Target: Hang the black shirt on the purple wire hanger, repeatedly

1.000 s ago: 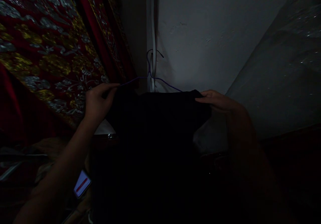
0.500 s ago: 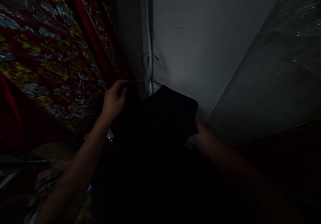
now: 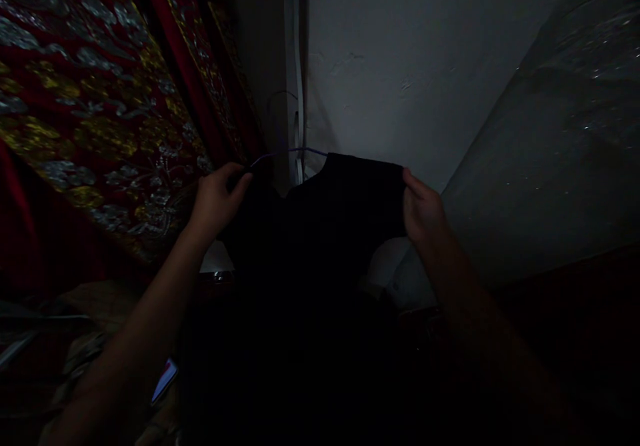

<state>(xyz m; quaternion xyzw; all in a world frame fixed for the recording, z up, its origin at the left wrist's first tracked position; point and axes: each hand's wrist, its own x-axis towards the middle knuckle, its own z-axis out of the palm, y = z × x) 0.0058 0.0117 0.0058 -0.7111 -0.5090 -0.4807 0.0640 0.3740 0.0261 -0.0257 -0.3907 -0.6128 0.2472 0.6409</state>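
A black short-sleeved shirt (image 3: 320,226) hangs spread on a thin purple wire hanger (image 3: 310,149) in the middle of the head view. My left hand (image 3: 220,193) pinches the shirt at its left shoulder, close to the hanger's wire. At the other side, my right hand (image 3: 423,206) grips the edge of the right sleeve and stretches it sideways. The hanger's hook stands above the neckline, faint against the dark wall corner. Dim light hides the shirt's lower part, which merges into black.
Red cloth with gold and silver embroidery (image 3: 95,99) fills the left side. A pale wall (image 3: 380,66) with a vertical cable (image 3: 300,53) lies behind. Clear plastic sheeting (image 3: 565,119) covers something on the right. A lit phone-like screen (image 3: 165,379) shows at lower left.
My right hand has come out from behind the sleeve and risen outward, pulling the sleeve out straight. The hanger has turned a little. My left hand stays at the left shoulder.
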